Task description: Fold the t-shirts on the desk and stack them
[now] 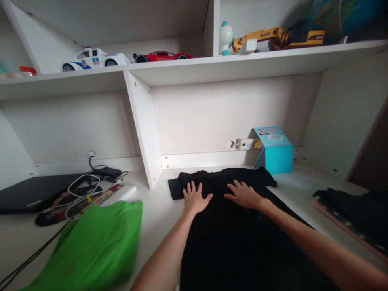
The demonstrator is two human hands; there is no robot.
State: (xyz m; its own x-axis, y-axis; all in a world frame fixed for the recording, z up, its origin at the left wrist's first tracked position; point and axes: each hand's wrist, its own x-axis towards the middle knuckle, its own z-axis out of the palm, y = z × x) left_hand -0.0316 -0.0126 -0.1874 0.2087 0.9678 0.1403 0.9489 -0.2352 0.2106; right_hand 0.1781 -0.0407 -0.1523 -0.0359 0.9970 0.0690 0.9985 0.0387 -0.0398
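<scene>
A black T-shirt [230, 238] lies spread on the white desk [160, 226], its short sleeves reaching out to both sides at the far end. My left hand [195, 198] rests on its upper left part, palm down with fingers spread. On the upper right part lies my right hand [244, 195], also flat, fingers apart and pointing left. Neither hand grips the fabric. The shirt's near end runs out of the bottom of the view. Left of my left forearm is a green folded cloth [100, 246], slightly blurred.
A blue desk calendar [277, 157] stands behind the right sleeve, near a power strip [247, 144]. Dark folded clothes [357, 214] lie at the right. A black laptop [33, 192] and tangled cables [80, 190] sit at the left. Overhead, a shelf [230, 66] carries toy vehicles.
</scene>
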